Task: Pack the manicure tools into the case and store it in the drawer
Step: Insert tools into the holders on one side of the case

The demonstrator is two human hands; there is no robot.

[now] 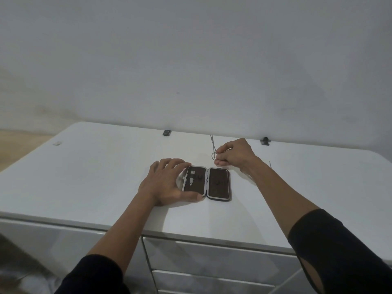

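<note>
A small dark manicure case [218, 185] lies open flat on the white dresser top [106, 166], both halves facing up. Nail clippers and a slim tool [191, 179] sit in its left half; the right half looks bare. My left hand [165, 183] rests on the case's left edge, fingers and thumb around that half. Just behind the case, my right hand [235, 154] pinches the loop handles of small scissors [212, 148], blades pointing away toward the wall. A thin metal tool [270, 164] lies on the top to the right of my right wrist.
Two small dark clips [167, 132] [264, 141] sit at the back edge against the wall. A small pale object [57, 143] lies at far left. White drawer fronts [212, 255] are shut below the front edge.
</note>
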